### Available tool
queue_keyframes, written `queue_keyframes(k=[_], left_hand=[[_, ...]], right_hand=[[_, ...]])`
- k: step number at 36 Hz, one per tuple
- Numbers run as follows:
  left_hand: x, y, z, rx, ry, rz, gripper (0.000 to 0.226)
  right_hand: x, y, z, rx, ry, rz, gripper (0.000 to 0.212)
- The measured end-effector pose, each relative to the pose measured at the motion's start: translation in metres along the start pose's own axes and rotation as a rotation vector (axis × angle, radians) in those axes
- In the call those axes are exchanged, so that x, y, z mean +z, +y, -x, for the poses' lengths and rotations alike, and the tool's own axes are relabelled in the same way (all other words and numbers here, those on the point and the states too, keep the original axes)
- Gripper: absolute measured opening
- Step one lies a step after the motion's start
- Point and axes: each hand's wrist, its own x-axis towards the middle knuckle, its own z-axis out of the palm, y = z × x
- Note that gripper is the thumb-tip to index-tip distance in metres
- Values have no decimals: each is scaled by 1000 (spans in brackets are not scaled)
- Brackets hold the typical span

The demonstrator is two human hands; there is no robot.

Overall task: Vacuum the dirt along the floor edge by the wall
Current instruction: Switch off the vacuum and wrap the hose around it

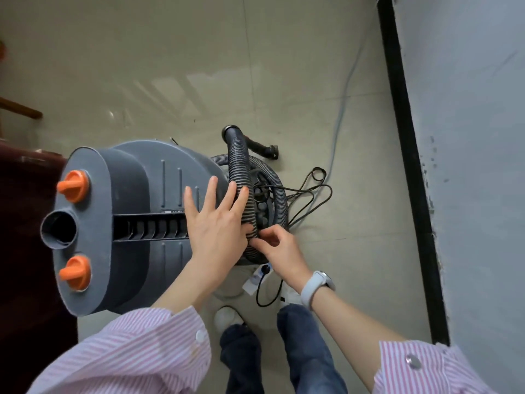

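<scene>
Striped sleeves point(147, 345) nearest the lens, jeans and a white shoe point(227, 315) on the floor point(170, 66) below; left hand point(216, 223) lies flat, fingers spread and straight, on the grey vacuum body point(136, 223), fingertips touching the ribbed hose point(240, 172); right hand point(279, 245), watch point(316, 288) on its wrist, pinches the hose where it bends just beside the left palm. Hose is coiled round the drum, its open end point(231, 130) beyond both hands, not yet at the wall edge point(403, 137), which runs well off to the right of the right hand.

Risks, judged: black cord point(309, 191) loops loose beside the coil, just past the right hand; pulling the hose free could snag it. Pale cable point(345, 89) lies along the edge to be cleaned; the nozzle could catch it. Plug point(265, 270) and cord by the feet; a trip hazard.
</scene>
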Motion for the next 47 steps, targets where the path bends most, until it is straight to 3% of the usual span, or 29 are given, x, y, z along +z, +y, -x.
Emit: queue_keyframes(k=[5,13,17,20,26,30,33,36,42,47], left_hand=[[-7,1,-9,-3,-124,-55,67],[0,-6,-15,37,-167,-120,67],[2,-8,-17,34,-187,-102,67],[6,-10,-14,53,-128,-133,68],[24,-16,-3,94,152,-140,60],[30,-16,4,102,248,-154,50],[31,-16,3,90,239,-161,48],[30,-16,2,86,214,-149,50],[28,-14,1,70,204,-117,52],[20,-13,4,75,134,-48,58]], right_hand=[[11,-5,-2,72,-13,31,23],[15,-1,-13,95,-29,93,35],[11,9,-16,47,-130,89,44],[-1,30,-28,-34,-179,284,55],[-21,72,-60,-74,-408,781,73],[-25,86,-79,-130,-355,1063,52],[-42,94,-86,-141,-285,1206,29],[-73,99,-82,-184,-177,1285,22],[-113,70,-52,-417,40,872,19],[-107,-3,-21,-636,62,521,21]])
